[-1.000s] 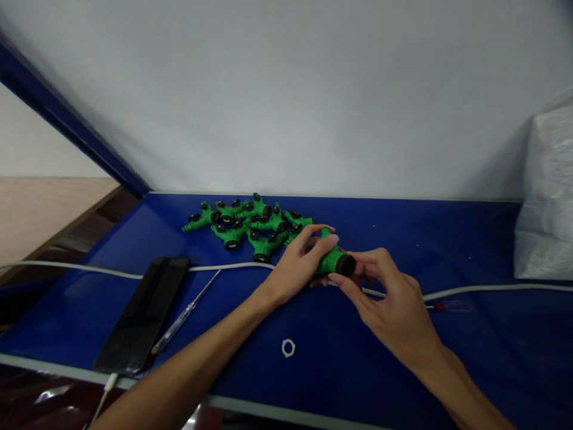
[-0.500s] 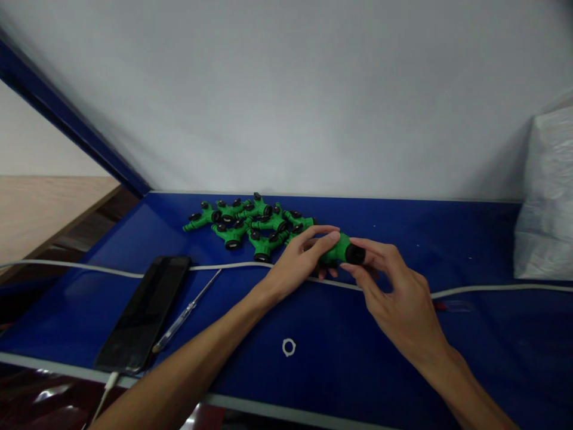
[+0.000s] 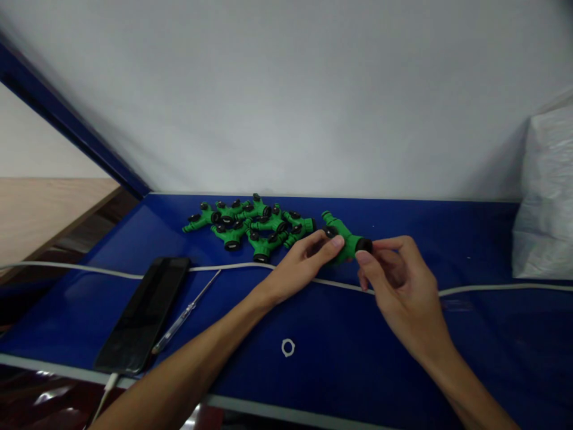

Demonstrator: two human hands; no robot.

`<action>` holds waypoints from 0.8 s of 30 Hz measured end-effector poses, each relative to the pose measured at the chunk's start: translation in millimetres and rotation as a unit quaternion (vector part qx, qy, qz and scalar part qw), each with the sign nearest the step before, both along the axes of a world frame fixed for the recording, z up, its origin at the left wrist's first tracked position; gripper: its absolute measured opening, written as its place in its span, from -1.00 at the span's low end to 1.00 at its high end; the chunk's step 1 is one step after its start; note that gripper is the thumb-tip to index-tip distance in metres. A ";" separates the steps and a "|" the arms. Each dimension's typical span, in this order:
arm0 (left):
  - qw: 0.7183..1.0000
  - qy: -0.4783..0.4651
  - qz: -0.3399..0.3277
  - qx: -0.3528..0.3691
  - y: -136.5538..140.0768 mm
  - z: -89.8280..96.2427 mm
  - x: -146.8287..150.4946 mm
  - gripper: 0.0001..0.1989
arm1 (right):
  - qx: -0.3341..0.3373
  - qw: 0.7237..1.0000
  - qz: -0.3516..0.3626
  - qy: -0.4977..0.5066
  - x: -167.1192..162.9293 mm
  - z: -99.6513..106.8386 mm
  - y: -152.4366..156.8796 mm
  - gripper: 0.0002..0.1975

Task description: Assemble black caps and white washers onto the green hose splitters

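Above the blue tabletop (image 3: 340, 352), a green Y-shaped hose splitter (image 3: 350, 239) with a black lever and black end collar is between my hands. My left hand (image 3: 308, 257) grips its body, thumb on top. The thumb and index finger of my right hand (image 3: 398, 278) pinch the black collar; the other fingers curl below. Several similar green splitters (image 3: 267, 246) lie grouped to the left of the held one. Nearer to me, a white ring washer (image 3: 287, 347) lies flat on the tabletop.
A white cable (image 3: 233, 266) runs across the table beneath my hands. At left lie a black phone (image 3: 145, 316) with a plugged-in lead and a clear-handled screwdriver (image 3: 183, 316). A whitish plastic bag (image 3: 544, 197) stands at right, against the pale back wall (image 3: 313, 101).
The held splitter has turned, so one branch and its lever now show above my left hand. Its collar and my right hand have shifted slightly right.
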State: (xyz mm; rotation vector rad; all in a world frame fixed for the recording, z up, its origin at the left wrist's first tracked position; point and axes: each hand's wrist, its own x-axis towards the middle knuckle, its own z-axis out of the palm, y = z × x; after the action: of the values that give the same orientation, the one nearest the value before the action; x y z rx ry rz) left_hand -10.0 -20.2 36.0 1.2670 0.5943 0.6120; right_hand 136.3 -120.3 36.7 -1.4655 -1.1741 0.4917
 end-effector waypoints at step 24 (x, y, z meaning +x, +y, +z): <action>0.989 0.013 0.125 -0.075 8.0 5.6 -2.7 -0.49 | -0.089 0.974 0.148 -0.149 -13.3 -0.6 -1.3 -0.76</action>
State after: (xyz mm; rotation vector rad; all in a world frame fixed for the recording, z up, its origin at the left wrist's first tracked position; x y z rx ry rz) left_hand -12.7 -12.2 41.6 1.0691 0.8137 0.7442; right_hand 123.0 -121.5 36.1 -1.5605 -1.6364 0.6070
